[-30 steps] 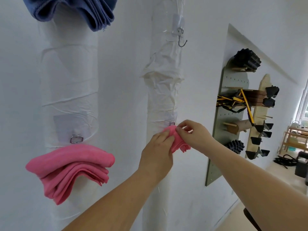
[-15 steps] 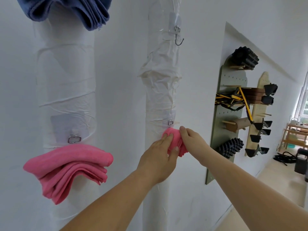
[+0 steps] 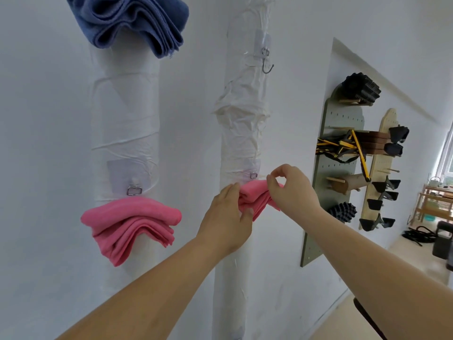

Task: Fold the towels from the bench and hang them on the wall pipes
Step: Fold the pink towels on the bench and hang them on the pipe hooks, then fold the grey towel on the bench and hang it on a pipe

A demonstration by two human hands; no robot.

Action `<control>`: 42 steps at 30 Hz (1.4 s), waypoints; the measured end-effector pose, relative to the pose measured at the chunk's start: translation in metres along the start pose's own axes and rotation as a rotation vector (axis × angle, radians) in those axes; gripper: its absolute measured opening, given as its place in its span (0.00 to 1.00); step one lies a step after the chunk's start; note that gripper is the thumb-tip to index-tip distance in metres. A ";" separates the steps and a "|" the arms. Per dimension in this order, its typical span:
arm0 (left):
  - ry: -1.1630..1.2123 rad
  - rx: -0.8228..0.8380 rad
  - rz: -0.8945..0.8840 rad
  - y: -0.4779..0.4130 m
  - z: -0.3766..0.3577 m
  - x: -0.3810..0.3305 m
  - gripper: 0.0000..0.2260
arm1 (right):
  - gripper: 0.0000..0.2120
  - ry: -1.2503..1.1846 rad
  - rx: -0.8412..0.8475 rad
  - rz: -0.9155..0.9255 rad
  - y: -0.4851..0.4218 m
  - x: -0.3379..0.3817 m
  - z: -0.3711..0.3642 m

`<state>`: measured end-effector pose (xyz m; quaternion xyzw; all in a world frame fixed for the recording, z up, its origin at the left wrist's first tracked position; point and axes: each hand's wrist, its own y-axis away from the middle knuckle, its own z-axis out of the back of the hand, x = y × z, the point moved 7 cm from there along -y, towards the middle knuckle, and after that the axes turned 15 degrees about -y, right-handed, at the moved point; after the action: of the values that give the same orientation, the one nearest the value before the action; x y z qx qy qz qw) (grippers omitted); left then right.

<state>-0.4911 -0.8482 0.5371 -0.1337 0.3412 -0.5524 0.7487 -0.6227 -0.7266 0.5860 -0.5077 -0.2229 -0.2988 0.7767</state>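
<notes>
A folded pink towel (image 3: 255, 196) sits against the right wrapped pipe (image 3: 241, 133), just under a small metal hook (image 3: 254, 175). My left hand (image 3: 226, 220) grips its left side, thumb underneath. My right hand (image 3: 293, 190) pinches its right top edge, with thumb and forefinger curled together. Another folded pink towel (image 3: 130, 222) hangs below a metal hook (image 3: 134, 190) on the left wrapped pipe (image 3: 125, 123). A folded blue towel (image 3: 132, 20) hangs higher on that same pipe.
A bare metal hook (image 3: 266, 66) sticks out high on the right pipe. To the right, two pegboards (image 3: 326, 192) on the white wall carry black rollers, straps and wooden blocks. Furniture and a cable coil (image 3: 419, 236) stand on the floor at far right.
The camera has tilted so the blue towel shows more. My right hand has lifted to the towel's top right edge and curled its fingers; my left hand stays on the towel.
</notes>
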 end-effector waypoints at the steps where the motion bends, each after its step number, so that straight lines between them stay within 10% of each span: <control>1: 0.028 -0.010 0.007 0.011 0.004 -0.001 0.23 | 0.07 -0.011 0.004 0.025 0.010 0.007 0.000; 6: 0.223 0.080 0.103 0.092 -0.010 0.019 0.25 | 0.05 -0.156 0.019 0.030 0.102 0.019 -0.010; 20: 0.359 0.669 0.388 0.429 -0.097 0.118 0.13 | 0.10 -0.194 0.522 -0.852 0.472 -0.061 -0.046; 31: 0.389 1.034 0.337 0.701 -0.067 0.108 0.14 | 0.07 -0.217 0.163 -1.246 0.778 0.035 0.029; 42: 0.392 1.297 0.155 0.870 -0.068 -0.075 0.13 | 0.11 -0.155 -0.231 -1.400 0.990 0.073 0.228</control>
<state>0.0922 -0.4594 0.0126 0.4697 0.0790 -0.6041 0.6389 0.1041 -0.2313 0.0724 -0.3441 -0.5181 -0.7120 0.3258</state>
